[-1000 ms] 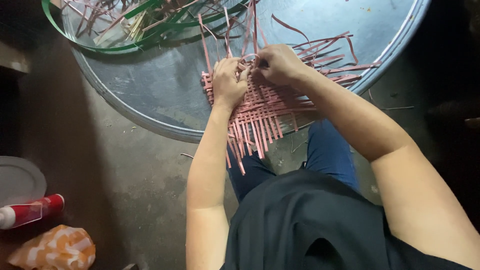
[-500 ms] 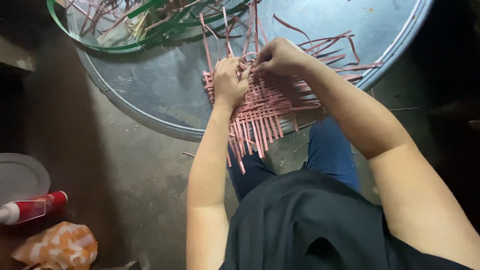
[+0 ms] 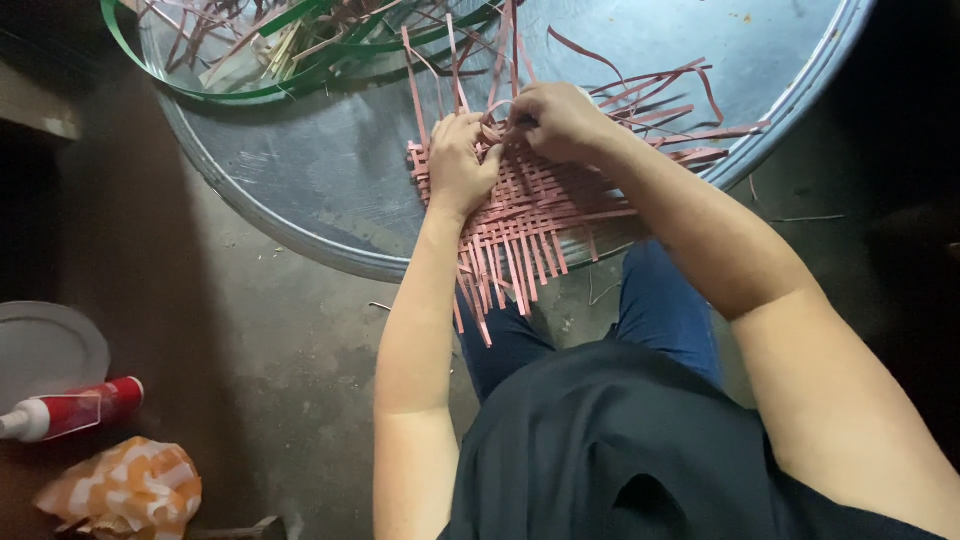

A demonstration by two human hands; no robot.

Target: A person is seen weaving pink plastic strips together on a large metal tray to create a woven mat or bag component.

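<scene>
A flat mat woven of pink strips [image 3: 530,215] lies on a large round metal tray [image 3: 330,180], its loose ends hanging over the tray's near rim. My left hand [image 3: 458,165] presses flat on the mat's left part, fingers spread. My right hand [image 3: 555,120] is closed around pink strips at the mat's far edge. Long loose pink strips [image 3: 680,100] fan out to the right and away from the weave.
A green band loop with a heap of strips [image 3: 290,40] sits at the tray's far left. On the concrete floor to the left are a white lid [image 3: 45,350], a red bottle with a white cap [image 3: 70,410] and an orange-and-white patterned bag [image 3: 125,490].
My right hand has shifted slightly left along the mat's far edge, pulling a strip toward my left hand. The left hand stays pressed on the weave.
</scene>
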